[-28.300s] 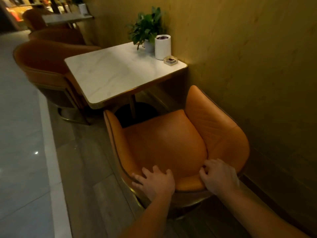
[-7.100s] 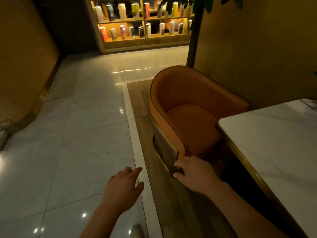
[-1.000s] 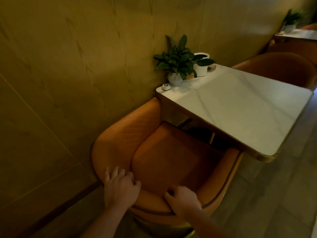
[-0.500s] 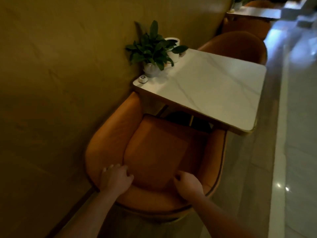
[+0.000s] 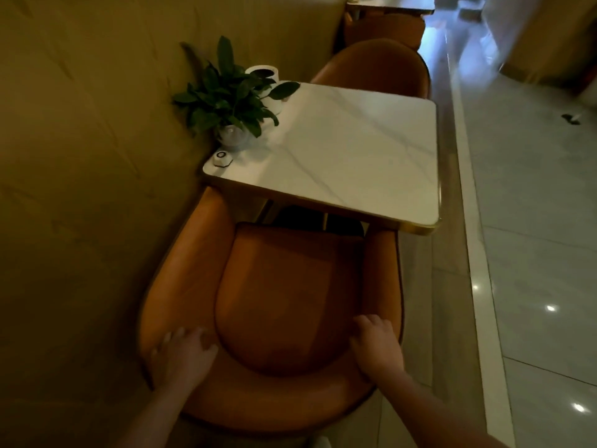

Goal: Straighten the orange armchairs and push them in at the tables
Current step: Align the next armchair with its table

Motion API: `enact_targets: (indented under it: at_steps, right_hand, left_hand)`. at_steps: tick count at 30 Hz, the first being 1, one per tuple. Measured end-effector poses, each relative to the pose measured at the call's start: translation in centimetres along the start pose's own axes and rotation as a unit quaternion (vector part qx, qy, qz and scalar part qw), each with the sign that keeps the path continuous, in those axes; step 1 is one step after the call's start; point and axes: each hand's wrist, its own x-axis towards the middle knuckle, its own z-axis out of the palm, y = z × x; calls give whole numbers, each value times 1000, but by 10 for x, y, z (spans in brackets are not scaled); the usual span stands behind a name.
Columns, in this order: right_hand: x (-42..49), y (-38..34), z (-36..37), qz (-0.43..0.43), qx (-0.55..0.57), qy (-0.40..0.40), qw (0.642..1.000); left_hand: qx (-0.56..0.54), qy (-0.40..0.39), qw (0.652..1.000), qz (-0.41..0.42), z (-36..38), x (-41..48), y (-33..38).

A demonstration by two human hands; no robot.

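At the bottom of the frame, the right hand clasps the padded, curved back rim of the smooth orange armchair, fingers curled over it. The blurred left hand lies on the same rim, its grip unclear. At centre, the chair's arm tips reach the square, gold-edged marble table. Beyond, at upper centre, stands a rounded second armchair.

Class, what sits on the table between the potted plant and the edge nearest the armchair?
A small white round button, shown in the head view.
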Motion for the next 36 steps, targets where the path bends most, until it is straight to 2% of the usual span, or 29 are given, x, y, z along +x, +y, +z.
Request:
enact_targets:
  at_steps: [5, 13, 16, 20, 24, 30, 36]
  right_hand:
    - [41, 12, 0, 22, -11, -25, 999]
    - [75, 30, -1, 19, -52, -13, 998]
    - [78, 34, 0, 13, -94, -15, 995]
    - [79, 36, 7, 11, -141, -25, 990]
    - [79, 29, 18, 55, -170, -30, 983]
    - [92, 4, 18, 106, -182, 9, 978]
    - [96, 24, 22, 108, -196, 40, 974]
  left_hand:
    - [-4, -25, 1000, -19, -7, 36, -6]
    - [3, -14, 997, -70, -11, 86, -8]
    - [30, -39, 995, -84, -10, 109, -18]
    - [64, -57, 995, -53, -4, 140, -31]
    - [93, -47, 995, -10, -1, 168, -42]
    - [115, -24, 993, 17, 3, 200, -39]
    - [138, 21, 990, 25, 13, 210, -44]
